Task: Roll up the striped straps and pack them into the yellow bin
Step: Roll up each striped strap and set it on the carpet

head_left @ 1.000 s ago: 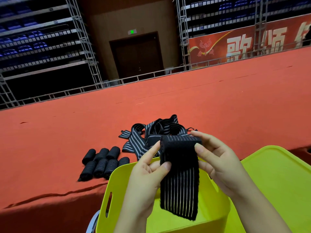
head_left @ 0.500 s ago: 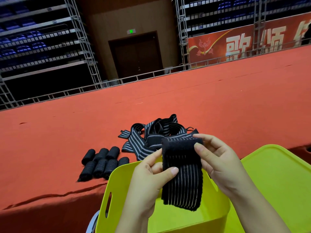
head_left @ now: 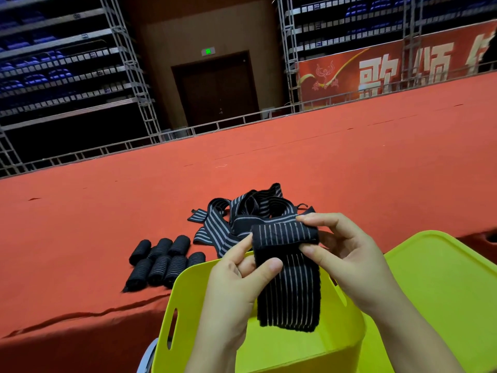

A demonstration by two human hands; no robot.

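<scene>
Head view: left hand (head_left: pixel 236 275), right hand (head_left: pixel 347 254) pinching half-rolled black striped elastic strap (head_left: pixel 287 267) above yellow plastic bin (head_left: pixel 188 300); loose tail may unwind roll if pinch slackens.

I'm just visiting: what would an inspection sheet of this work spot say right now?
Surface: red cloth table.
Job's things: strap half rolled, tail hanging over the yellow bin; loose straps piled behind; seven rolls on the table.
Clutter: yellow lid beside the bin.
Hands: left hand and right hand both pinch the strap.
Cables: nothing seen.
Surroundings: folded seating, dark door, red banner.
</scene>
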